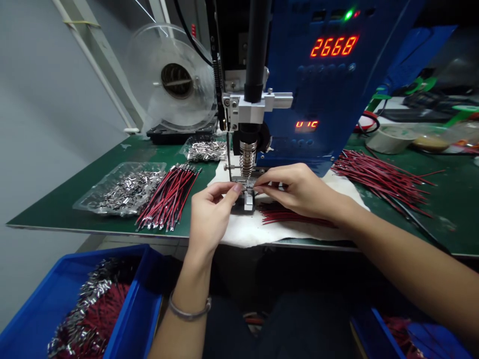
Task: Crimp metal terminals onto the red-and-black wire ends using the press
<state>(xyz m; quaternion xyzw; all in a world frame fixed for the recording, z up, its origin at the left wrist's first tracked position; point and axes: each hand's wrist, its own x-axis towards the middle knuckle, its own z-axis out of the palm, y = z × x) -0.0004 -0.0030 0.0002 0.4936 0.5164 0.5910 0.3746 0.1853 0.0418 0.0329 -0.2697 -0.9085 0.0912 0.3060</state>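
Observation:
Both of my hands meet at a small metal fixture (248, 200) beneath the spring-loaded head (247, 155) of a blue soldering machine (310, 99). My left hand (212, 212) comes in from the left, thumb and forefinger pinched at the fixture's edge; what lies between them is too small to make out. From the right, my right hand (295, 187) pinches at the fixture's other side, its fingertips hiding whatever they hold. Under the right hand, a few red and black wires (286, 215) lie on a white cloth (239, 234).
Left of the cloth lie a wire bundle (168, 197) with metal ends and a clear tray (84, 202) of small metal parts. Another parts tray (205, 149) stands behind. More wires (385, 177) lie right. A blue bin (144, 289) holds wired parts below the green table (48, 209).

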